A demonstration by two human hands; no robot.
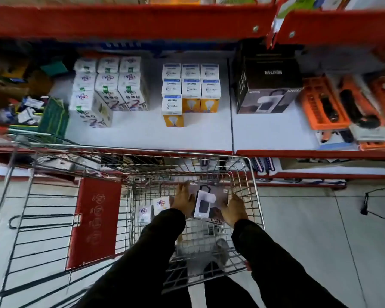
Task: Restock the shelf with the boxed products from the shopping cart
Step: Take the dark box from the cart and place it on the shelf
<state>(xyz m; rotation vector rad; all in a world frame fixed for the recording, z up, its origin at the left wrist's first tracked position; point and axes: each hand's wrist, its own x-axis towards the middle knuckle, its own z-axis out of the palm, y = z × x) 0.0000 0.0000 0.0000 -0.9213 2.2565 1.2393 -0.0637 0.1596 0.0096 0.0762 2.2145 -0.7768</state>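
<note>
Both my arms reach down into the wire shopping cart [257, 196]. My left hand [183, 200] and my right hand [235, 210] press on the two sides of a dark box with a white device pictured on it [207, 203], which lies in the cart basket. Two small white boxes with colourful lettering [155, 207] stand in the cart just left of my left hand. On the white shelf [187, 134] above the cart sits a matching large black box [265, 85], a block of white bulb boxes [190, 85] and a group of white boxes with purple print [107, 85].
Orange blister packs [347, 105] lie on the shelf at the right. A green box [53, 116] and loose clutter fill the left end. A red shelf beam [131, 21] runs overhead. The cart's red child-seat flap [96, 221] hangs at the left. A black cable [369, 201] lies on the tiled floor.
</note>
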